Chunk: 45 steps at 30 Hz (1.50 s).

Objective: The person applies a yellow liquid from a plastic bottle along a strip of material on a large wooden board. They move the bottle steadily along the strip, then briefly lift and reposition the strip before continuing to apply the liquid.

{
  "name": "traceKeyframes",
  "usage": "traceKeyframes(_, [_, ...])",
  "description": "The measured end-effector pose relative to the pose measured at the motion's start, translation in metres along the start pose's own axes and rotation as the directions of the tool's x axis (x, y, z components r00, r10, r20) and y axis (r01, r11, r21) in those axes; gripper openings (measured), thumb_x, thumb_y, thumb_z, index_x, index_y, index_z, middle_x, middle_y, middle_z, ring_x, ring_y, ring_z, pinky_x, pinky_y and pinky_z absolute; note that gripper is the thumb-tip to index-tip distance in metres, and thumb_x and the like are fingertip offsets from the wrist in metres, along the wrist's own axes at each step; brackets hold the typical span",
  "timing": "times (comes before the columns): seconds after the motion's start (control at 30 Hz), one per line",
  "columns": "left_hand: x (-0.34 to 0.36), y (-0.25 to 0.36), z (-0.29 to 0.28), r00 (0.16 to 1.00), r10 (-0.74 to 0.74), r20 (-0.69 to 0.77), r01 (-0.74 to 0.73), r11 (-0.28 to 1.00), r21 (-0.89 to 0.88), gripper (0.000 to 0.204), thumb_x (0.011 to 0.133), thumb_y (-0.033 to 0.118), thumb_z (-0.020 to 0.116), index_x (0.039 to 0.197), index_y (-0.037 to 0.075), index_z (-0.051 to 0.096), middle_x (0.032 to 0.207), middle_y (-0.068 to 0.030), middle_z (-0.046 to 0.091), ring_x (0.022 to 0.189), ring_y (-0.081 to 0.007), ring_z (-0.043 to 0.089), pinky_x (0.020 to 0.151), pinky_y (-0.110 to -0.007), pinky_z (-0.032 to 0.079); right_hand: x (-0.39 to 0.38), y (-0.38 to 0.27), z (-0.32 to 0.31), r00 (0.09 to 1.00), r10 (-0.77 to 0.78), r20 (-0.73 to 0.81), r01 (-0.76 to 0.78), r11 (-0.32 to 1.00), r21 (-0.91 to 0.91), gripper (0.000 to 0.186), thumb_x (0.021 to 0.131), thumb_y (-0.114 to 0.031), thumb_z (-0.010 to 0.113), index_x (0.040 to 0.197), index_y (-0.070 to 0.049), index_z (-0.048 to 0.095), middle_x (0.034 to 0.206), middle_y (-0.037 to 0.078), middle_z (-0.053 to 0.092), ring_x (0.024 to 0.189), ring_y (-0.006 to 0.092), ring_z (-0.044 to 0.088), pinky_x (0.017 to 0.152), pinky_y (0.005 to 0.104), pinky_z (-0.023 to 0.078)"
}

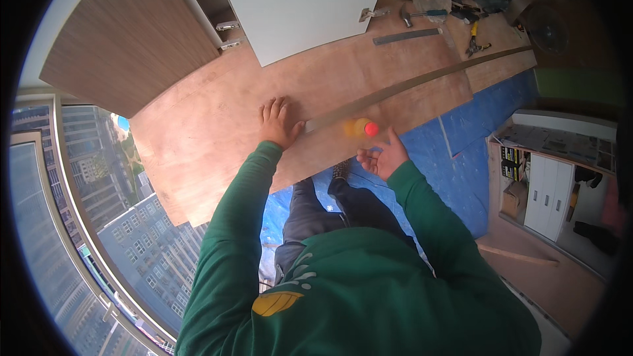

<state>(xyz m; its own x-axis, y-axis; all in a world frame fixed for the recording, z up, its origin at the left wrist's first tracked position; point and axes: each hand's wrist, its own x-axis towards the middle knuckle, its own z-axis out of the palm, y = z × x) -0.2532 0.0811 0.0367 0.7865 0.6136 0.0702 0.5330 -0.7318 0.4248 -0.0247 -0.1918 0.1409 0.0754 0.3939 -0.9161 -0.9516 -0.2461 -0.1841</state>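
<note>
My left hand [281, 124] lies flat with its fingers spread on a plywood sheet [224, 115]. Its thumb meets the near end of a long thin brown strip [409, 87], which runs off to the far right across the board. A yellow squeeze bottle with a red cap [361, 127], partly blurred, is beside the strip. My right hand [384, 156] is just to the right of the bottle, apart from it, with the index finger stretched out and the others loosely bent. I see nothing held in it.
A white cabinet door [303, 0] with hinges and a wood-grain panel [132, 33] stand beyond the board. A hammer [422, 14], yellow-handled pliers [474, 41] and a grey metal strip [407, 37] lie at the far right. A blue sheet [435, 158] covers the floor; windows are at left.
</note>
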Motion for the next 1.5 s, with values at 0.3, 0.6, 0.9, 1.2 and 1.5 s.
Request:
traceKeyframes(0.3, [0.01,-0.015,0.006,0.991,-0.007,0.137,-0.006,0.996,0.093,0.095,0.089,0.064,0.074,0.163,0.013,0.044,0.175,-0.013,0.033,0.163,-0.0347,0.025,0.135,-0.057,0.01,0.041,-0.007,0.022,0.996,-0.033,0.078,0.025,0.994,0.107,0.095,0.101,-0.076,0.055,0.144,0.008,0.053,0.116,0.028,0.068,0.098,0.0368,0.073,0.078,0.0431,0.064])
traceKeyframes(0.6, [0.013,-0.01,0.003,0.986,-0.024,0.168,-0.001,0.989,0.151,0.095,0.086,0.059,0.075,0.165,0.017,0.043,0.178,-0.0105,0.03,0.164,-0.0329,0.024,0.135,-0.057,0.011,0.049,0.016,0.026,0.976,-0.109,0.186,0.032,0.927,0.375,0.055,0.103,-0.047,0.07,0.135,-0.003,0.064,0.114,0.016,0.071,0.096,0.032,0.072,0.08,0.0415,0.061])
traceKeyframes(0.9, [0.014,-0.008,0.0,0.97,-0.082,0.228,0.031,0.976,0.216,0.093,0.09,0.062,0.069,0.168,0.022,0.039,0.18,-0.0057,0.026,0.166,-0.0278,0.022,0.137,-0.053,0.009,0.008,-0.049,-0.017,0.733,-0.631,0.253,0.571,0.774,0.275,0.057,0.103,-0.03,0.074,0.15,-0.003,0.055,0.137,0.019,0.067,0.123,0.0343,0.066,0.107,0.0511,0.057])
traceKeyframes(1.2, [0.014,-0.011,0.006,0.973,-0.076,0.218,0.018,0.967,0.254,0.092,0.091,0.064,0.065,0.168,0.022,0.039,0.18,-0.0064,0.027,0.166,-0.0268,0.023,0.137,-0.053,0.009,0.033,-0.128,-0.029,0.35,-0.934,0.07,0.862,0.292,-0.414,0.053,0.094,-0.001,0.079,0.141,-0.003,0.056,0.14,0.02,0.067,0.128,0.028,0.067,0.106,0.0516,0.061])
traceKeyframes(1.5, [0.01,-0.016,0.01,0.983,-0.061,0.174,0.022,0.976,0.216,0.091,0.09,0.063,0.067,0.167,0.022,0.042,0.179,-0.0063,0.029,0.165,-0.0276,0.025,0.138,-0.054,0.01,0.06,-0.141,-0.023,0.494,-0.87,0.007,0.834,0.471,-0.289,0.05,0.099,-0.013,0.078,0.143,-0.003,0.056,0.138,0.019,0.067,0.13,0.0358,0.067,0.108,0.0595,0.058])
